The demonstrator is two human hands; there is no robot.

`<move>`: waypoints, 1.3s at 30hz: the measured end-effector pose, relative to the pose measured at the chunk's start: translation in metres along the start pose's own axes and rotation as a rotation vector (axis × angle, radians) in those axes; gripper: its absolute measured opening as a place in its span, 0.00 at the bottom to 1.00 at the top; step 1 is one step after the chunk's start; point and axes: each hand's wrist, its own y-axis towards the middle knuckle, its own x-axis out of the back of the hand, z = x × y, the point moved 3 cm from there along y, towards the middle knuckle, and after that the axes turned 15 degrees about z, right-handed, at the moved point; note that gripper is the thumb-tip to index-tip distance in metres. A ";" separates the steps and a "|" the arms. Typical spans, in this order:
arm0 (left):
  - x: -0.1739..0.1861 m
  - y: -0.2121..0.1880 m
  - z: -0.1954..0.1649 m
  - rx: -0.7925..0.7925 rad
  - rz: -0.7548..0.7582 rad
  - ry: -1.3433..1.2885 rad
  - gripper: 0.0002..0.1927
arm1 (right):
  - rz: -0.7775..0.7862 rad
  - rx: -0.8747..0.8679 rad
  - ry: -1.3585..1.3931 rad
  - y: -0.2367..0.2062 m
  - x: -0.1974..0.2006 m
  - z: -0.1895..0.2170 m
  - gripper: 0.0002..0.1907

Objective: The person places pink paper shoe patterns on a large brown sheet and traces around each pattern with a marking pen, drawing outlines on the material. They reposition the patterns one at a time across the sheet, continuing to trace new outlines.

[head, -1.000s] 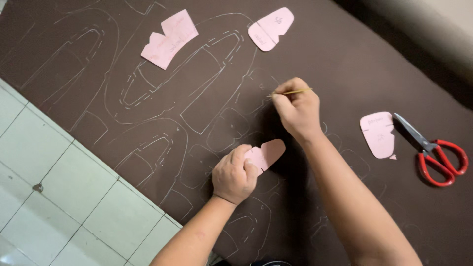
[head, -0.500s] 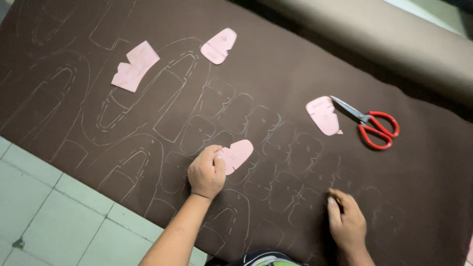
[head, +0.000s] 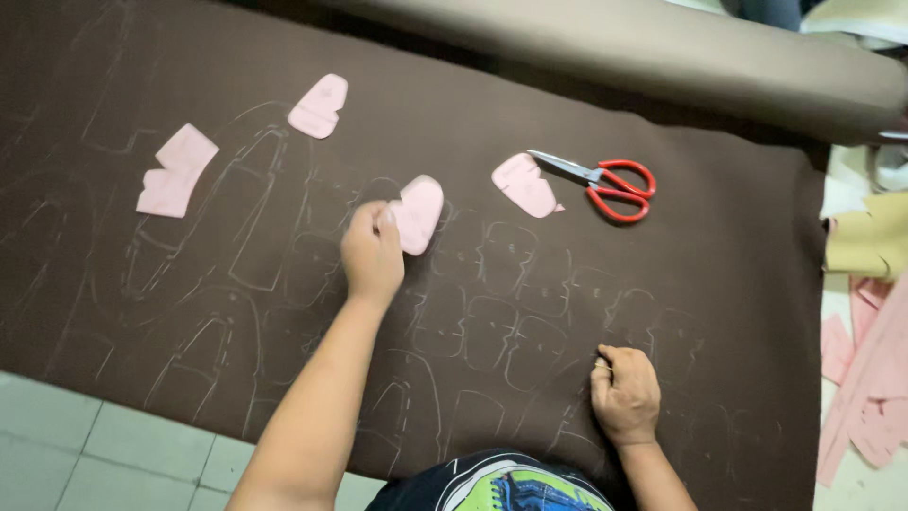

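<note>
Pink template [head: 417, 213] — pinched at its near edge by the left hand [head: 373, 254], now carried farther up the brown sheet [head: 728, 284] than half a second ago, above the chalked outlines. Right hand [head: 624, 395] — fist closed, resting low on the sheet; contents cannot be told. Red scissors [head: 605, 185] lie idle beside another pink piece [head: 525, 185].

The brown sheet [head: 719, 284] lies flat, so a hand can pass low over most of it. Near its far edge the red scissors [head: 605, 185] and a pink pattern piece [head: 525, 185] lie touching. Two more pink pieces [head: 320, 106] [head: 177, 170] lie toward the far left corner. A tan roll [head: 662, 57] walls off the far edge. The left hand [head: 372, 254] and right hand [head: 624, 393] are well apart, with bare sheet between them.
</note>
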 end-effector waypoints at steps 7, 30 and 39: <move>-0.146 0.085 -0.105 -0.120 0.200 0.404 0.27 | -0.015 0.004 0.066 0.043 0.069 -0.060 0.09; -0.178 0.093 -0.129 0.436 0.193 0.484 0.39 | 0.041 -0.070 0.002 0.024 0.079 -0.151 0.08; -0.142 0.097 -0.132 0.484 0.174 0.509 0.43 | 0.002 -0.078 0.007 -0.001 0.041 -0.127 0.07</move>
